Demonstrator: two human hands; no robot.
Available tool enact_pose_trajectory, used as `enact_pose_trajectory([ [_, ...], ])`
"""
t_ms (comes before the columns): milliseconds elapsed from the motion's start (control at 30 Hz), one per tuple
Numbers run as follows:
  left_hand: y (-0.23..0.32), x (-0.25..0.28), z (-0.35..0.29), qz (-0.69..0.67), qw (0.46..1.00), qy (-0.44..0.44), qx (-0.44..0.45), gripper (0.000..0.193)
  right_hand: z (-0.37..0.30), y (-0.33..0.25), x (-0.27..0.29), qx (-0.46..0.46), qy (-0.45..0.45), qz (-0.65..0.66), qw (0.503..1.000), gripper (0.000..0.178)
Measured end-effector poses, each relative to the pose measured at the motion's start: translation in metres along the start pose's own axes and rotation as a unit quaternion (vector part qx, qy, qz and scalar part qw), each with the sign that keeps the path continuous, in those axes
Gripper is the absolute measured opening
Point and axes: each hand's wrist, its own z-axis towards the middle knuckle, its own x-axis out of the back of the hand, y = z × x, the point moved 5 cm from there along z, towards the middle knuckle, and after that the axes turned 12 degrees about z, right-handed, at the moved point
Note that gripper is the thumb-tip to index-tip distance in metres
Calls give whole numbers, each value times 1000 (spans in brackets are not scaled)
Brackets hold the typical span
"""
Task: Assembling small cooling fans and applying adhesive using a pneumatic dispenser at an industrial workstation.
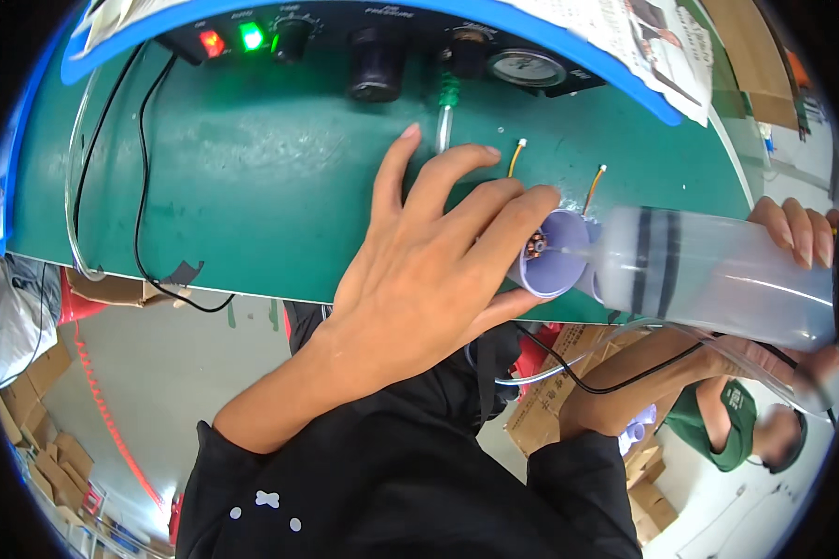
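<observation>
Cardboard boxes pile up on the floor toward eight o'clock, and a person in a green shirt, blurred at the head, appears at four o'clock behind a forearm. Across the upper half runs a green worktop, its far side covered at twelve o'clock by a black control unit with lit red and green lamps; the frame's top edge cuts off the papers above it. Just right of centre, toward three o'clock, sits a lavender cup, its mouth facing the camera and a small copper-wound part inside. The two hands are apart from each other: the left hand grips the cup between thumb and fingers, hiding most of its outer wall, while the right hand is closed around a large clear barrel farther out at three o'clock, its palm lost in the dark rim. A thin nozzle reaches from the barrel into the cup; whether its tip touches the copper-wound part cannot be told. Behind the nozzle, a second lavender piece is mostly covered.
</observation>
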Motion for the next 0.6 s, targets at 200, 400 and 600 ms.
enact_pose_trajectory([
  [200,-4,-4,-2,-4,1000,-6,10,71,-2,4,12,3,5,-33,999,81],
  [400,-1,-2,-3,-10,1000,2,12,71,-5,4,12,2,7,-11,1000,80],
  [600,-2,-3,-2,-9,1000,8,12,68,-11,4,16,3,14,12,1000,79],
])
